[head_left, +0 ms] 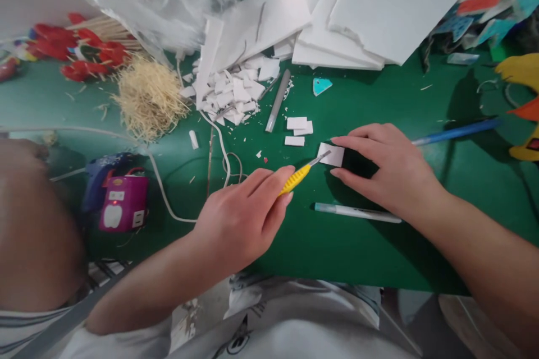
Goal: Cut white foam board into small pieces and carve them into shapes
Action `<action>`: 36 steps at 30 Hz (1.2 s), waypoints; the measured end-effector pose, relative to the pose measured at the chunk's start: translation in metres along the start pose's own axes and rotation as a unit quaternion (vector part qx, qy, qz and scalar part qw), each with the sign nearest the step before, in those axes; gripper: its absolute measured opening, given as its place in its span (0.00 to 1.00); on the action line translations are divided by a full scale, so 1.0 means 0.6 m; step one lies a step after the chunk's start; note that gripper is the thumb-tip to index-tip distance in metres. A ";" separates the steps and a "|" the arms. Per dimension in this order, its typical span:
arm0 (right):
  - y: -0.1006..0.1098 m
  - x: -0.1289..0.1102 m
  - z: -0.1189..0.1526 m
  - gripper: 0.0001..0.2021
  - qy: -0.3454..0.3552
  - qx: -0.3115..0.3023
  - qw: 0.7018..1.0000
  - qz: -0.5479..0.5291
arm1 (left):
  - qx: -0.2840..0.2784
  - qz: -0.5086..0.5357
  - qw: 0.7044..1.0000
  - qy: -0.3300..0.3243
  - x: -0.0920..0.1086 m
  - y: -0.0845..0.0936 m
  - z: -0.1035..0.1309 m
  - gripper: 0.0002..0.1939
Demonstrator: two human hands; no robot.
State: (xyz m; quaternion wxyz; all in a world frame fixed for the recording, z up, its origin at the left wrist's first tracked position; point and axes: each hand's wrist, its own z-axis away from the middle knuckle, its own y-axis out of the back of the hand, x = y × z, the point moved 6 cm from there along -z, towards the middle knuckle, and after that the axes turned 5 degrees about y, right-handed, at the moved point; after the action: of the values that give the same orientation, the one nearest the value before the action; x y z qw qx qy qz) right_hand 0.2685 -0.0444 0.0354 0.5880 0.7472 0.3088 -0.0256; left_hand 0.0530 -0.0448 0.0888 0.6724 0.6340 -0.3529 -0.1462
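Note:
My left hand [240, 219] is closed around a yellow craft knife [295, 179], its blade pointing up and to the right. The blade tip lies over a small white foam board piece [330, 155] on the green table. My right hand [396, 162] steadies that piece, with the thumb and a fingertip at its right-hand corners. Just left of the piece lie several small white rectangles [296, 123], two of them overlapping. A white pen with a teal end [357, 212] rests below, nearer to me. Behind my right hand a blue pen [458, 130] is partly hidden.
Foam scraps [236, 92] are heaped beside a grey marker [278, 101], with large white boards [379, 5] behind. Wood shavings [149, 98], a white cable [162, 190] and a purple box [123, 202] are on the left. Another person's arm [37, 224] reaches in there.

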 end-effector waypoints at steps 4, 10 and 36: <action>0.001 0.002 0.001 0.16 -0.002 0.000 1.000 0.000 | -0.012 -0.014 1.000 -0.002 0.004 -0.016 -0.001 0.18; -0.003 0.003 0.000 0.13 -0.015 -0.008 1.000 0.005 | -0.012 -0.048 0.999 -0.018 0.013 -0.028 -0.002 0.19; -0.005 0.008 0.000 0.11 -0.008 0.004 1.000 -0.014 | -0.003 -0.137 0.990 -0.042 0.023 -0.027 -0.014 0.21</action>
State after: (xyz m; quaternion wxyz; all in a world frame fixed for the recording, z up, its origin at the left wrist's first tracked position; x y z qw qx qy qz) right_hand 0.2708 -0.0420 0.0309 0.5869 0.7449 0.3146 -0.0409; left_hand 0.0724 -0.0496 0.0777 0.6325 0.6674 -0.2905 -0.2648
